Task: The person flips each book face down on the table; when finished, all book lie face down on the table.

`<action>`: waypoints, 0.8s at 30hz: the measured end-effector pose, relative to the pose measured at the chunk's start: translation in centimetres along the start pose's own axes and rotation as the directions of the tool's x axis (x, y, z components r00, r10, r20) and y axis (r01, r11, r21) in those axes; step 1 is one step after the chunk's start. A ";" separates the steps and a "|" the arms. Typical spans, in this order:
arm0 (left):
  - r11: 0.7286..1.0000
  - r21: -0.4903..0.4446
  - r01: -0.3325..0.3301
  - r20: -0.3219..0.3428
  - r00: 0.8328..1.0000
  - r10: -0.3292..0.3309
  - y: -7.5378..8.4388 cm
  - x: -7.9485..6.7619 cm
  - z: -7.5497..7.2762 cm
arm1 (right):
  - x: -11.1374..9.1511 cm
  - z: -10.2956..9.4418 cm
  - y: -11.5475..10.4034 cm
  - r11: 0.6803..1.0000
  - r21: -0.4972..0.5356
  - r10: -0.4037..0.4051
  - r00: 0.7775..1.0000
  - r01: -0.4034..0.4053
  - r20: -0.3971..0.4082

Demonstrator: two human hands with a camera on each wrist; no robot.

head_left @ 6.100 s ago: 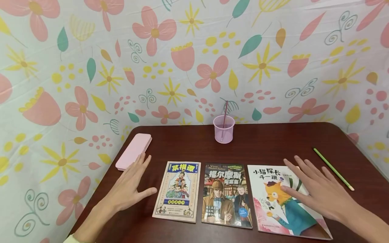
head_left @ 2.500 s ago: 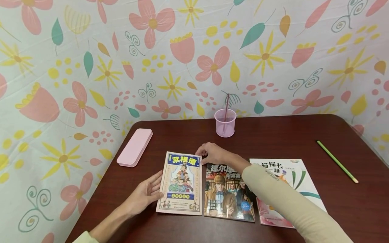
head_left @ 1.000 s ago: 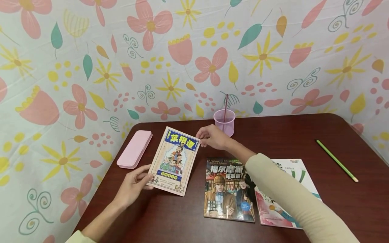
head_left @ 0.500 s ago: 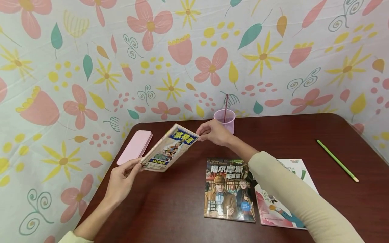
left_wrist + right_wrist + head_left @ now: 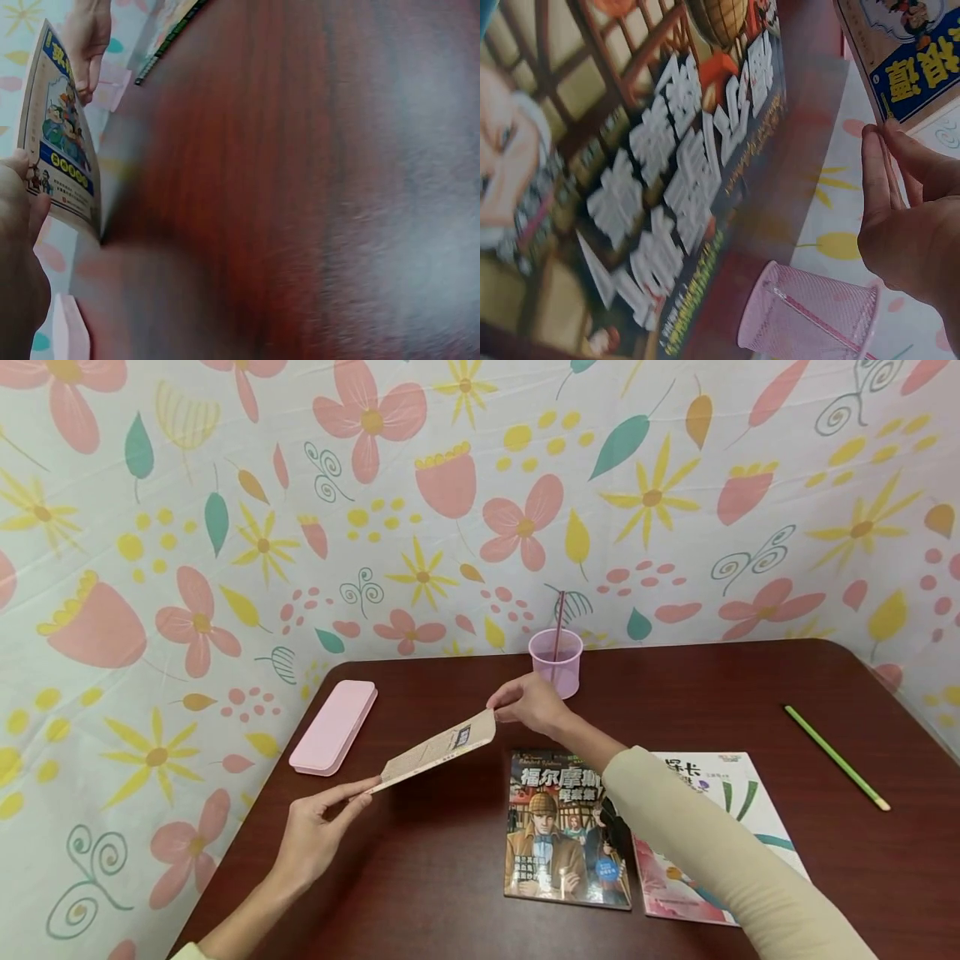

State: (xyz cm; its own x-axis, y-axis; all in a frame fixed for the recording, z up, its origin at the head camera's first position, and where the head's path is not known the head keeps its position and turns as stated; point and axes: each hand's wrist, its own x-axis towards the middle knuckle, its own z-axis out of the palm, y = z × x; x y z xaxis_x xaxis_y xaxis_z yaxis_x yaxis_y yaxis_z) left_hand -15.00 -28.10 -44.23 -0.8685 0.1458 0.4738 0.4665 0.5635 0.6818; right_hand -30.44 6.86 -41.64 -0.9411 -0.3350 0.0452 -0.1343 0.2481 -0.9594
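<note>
A thin paperback book is held tilted above the table by both hands. Its beige back cover and spine face the head camera, while the blue-titled front cover shows in the left wrist view. My left hand pinches the near left end between thumb and fingers. At the far right corner, my right hand pinches the book, thumb and fingertips together in the right wrist view. Below the right forearm lie a dark detective-cover book and a white picture book, which the sleeve partly covers.
A pink pencil case lies at the left edge of the brown table. Behind the right hand stands a pink mesh cup with a pencil in it. A green pencil lies on the right. Flowered cloth hangs behind.
Both hands took hold of the left book and lifted it off the table. It has since turned over from front cover to back cover in the head view. The other two books stayed put.
</note>
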 end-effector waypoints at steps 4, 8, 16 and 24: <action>1.000 -0.027 0.009 0.022 1.000 -0.009 -0.2 -0.6 0.5 | 0.0 0.5 0.4 0.997 -0.048 0.062 0.997 -0.064 -0.038; 0.999 -0.035 0.014 0.010 1.000 -0.013 -0.3 -1.0 1.1 | 0.1 1.1 0.6 0.993 0.043 0.112 0.994 -0.112 -0.014; 0.999 0.002 0.036 0.001 0.999 -0.036 -0.9 -1.7 2.1 | 0.4 2.4 1.1 0.996 0.024 0.087 0.996 -0.087 -0.025; 0.995 0.051 0.081 -0.016 0.997 -0.081 -1.4 -2.2 2.7 | 1.0 3.5 1.6 0.994 -0.094 0.054 0.995 -0.062 -0.079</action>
State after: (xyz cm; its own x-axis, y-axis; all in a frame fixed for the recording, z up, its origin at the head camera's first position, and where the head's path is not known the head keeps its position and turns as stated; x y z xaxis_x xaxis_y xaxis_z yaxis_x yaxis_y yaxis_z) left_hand -14.18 -26.99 -47.71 -0.9005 0.0869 0.4260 0.3852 0.6139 0.6890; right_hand -30.54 3.73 -44.09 -0.9686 -0.2482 0.0149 -0.1048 0.3530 -0.9297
